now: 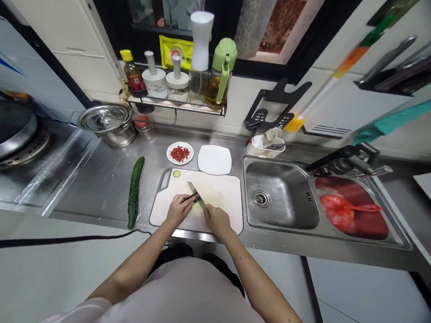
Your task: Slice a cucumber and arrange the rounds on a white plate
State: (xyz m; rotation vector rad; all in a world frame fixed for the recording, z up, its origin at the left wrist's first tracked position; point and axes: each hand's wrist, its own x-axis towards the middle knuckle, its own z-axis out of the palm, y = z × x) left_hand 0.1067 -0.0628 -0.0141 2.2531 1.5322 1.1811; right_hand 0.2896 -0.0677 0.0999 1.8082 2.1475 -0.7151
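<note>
My right hand (217,221) grips the handle of a kitchen knife (197,193), its blade slanting up and left over the white cutting board (231,197). Close against the blade, the closed fingers of my left hand (180,210) press a small dark green piece, apparently cucumber, to the board; my fingers hide most of it. A round cucumber slice (176,173) lies flat near the board's upper left corner. Left of the board, a whole cucumber (134,191) rests lengthwise on the steel counter.
Behind the board are a small plate (169,154) of chopped red pieces and a white square plate (214,159). A sink (283,191) adjoins on the right, with a red bag (337,213) in its second basin. A lidded pot (109,124) stands at back left, below a condiment rack (178,104).
</note>
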